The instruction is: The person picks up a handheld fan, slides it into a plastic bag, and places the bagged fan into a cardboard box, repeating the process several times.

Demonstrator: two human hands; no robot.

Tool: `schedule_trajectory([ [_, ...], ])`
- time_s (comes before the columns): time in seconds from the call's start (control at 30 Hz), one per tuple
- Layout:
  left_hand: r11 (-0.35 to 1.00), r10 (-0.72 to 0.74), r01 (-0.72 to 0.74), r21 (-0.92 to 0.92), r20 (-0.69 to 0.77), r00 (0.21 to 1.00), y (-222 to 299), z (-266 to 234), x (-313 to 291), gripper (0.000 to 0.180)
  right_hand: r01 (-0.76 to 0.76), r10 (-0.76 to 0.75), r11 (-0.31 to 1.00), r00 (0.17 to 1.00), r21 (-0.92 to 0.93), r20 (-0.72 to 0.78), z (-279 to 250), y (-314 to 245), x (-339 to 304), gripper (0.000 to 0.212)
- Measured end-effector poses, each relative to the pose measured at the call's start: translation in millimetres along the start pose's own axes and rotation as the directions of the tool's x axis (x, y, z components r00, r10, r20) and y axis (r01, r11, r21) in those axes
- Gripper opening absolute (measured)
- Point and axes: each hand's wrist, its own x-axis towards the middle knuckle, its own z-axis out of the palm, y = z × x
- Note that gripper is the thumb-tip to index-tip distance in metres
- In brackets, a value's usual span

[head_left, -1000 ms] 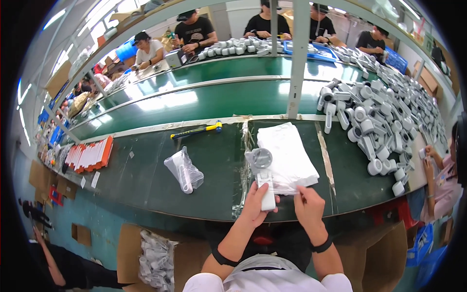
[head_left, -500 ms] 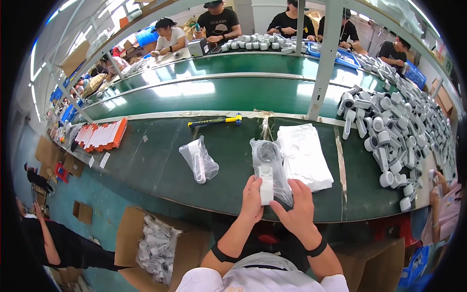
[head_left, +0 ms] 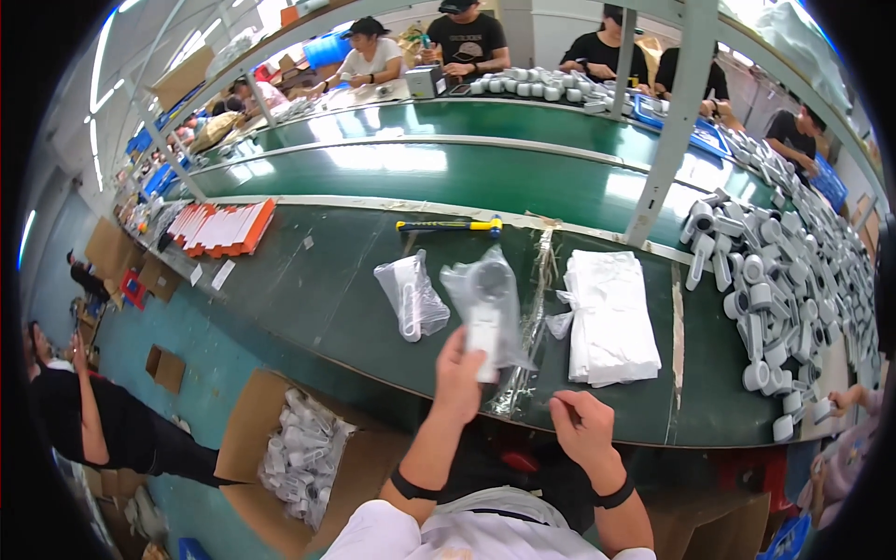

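My left hand (head_left: 457,381) is closed around the white handle of a round-headed grey and white device (head_left: 483,327), which sits in a clear plastic bag and is raised over the near part of the green bench. The bag's loose end hangs to its right. Near the bench's front edge, my right hand (head_left: 585,429) is apart from the bag, its fingers curled and nothing visible in them. Another bagged white device (head_left: 411,297) lies to the left of the held one. Right of it rests a stack of white plastic bags (head_left: 611,317).
A yellow and black hammer (head_left: 450,226) lies behind the bagged devices. Loose devices (head_left: 770,280) are heaped at right. Orange and white cartons (head_left: 222,227) lie at far left. Below the bench stands an open cardboard box (head_left: 245,420) of bagged devices. A metal post (head_left: 674,131) rises beyond; people sit opposite.
My right hand has come away from the bagged device and its fingers have curled. The left hand has carried the device leftward, away from the bag stack. The whole view has shifted too.
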Motion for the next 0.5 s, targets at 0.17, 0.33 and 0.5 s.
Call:
schedule_trajectory([
  [0.17,0.765,0.513,-0.303,0.568,-0.252,0.820,53.0,-90.2,28.9,0.044,-0.266,0.265,0.962,0.964,0.060,0.020,-0.1,37.4,-26.6,0.008],
  [0.33,0.427,0.694,-0.012,0.904,-0.319,0.646,75.7,-151.9,59.8,0.043,-0.289,0.291,0.955,0.957,0.060,-0.018,11.4,45.2,-34.4,0.010],
  [0.5,0.217,0.698,0.045,0.975,-0.187,0.691,63.6,-156.9,78.3,0.048,-0.275,0.277,0.960,0.960,0.045,-0.041,11.9,42.4,-34.8,0.010],
])
